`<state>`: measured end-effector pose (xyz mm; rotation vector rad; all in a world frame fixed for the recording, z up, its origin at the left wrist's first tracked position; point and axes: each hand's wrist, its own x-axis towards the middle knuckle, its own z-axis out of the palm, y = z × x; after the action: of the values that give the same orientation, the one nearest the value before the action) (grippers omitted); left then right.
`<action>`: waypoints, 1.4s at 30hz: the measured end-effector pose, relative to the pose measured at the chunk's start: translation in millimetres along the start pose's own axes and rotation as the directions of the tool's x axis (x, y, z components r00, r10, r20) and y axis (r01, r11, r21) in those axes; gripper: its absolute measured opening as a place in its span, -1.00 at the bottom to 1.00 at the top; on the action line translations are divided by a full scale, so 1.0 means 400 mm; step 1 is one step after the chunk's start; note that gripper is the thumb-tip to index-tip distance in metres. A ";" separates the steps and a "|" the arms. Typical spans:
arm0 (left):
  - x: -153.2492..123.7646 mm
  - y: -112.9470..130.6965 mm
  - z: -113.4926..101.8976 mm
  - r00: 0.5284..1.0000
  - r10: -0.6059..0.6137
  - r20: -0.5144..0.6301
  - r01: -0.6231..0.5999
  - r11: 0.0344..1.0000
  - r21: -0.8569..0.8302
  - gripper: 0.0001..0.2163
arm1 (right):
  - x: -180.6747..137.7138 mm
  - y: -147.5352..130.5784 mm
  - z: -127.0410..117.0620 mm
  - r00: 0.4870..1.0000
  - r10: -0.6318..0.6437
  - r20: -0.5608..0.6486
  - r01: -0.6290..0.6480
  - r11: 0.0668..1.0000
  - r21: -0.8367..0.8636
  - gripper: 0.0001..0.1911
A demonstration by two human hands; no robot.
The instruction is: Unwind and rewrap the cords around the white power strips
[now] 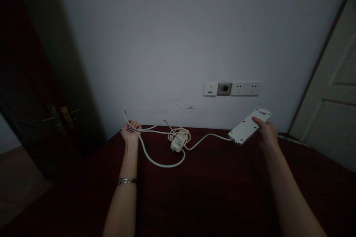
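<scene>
My right hand (266, 130) grips a white power strip (248, 126) and holds it tilted above the far right of a dark red table (211, 192). Its white cable (164, 163) runs left across the table in a loop. My left hand (130, 130) is closed on that cable near the table's far left edge, and a stretch of the cable rises above the fingers. A bundled cream cord with a plug (178, 139) lies on the table between my two hands.
A row of wall sockets (232, 89) is set in the white wall just above the table. A dark wooden door with a brass handle (62, 116) stands at the left. A white door (333, 92) is at the right.
</scene>
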<state>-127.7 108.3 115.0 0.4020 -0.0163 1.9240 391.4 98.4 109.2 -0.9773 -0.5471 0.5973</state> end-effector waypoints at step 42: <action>-0.258 -0.081 0.356 0.585 -0.763 0.275 0.351 0.543 0.763 -0.82 | -0.160 0.044 0.147 0.824 0.291 0.487 -0.058 0.897 -0.437 -0.74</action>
<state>-26.1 -0.6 214.2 1.3024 0.3545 0.9762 302.8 97.2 110.6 -1.2666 -1.1326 0.9702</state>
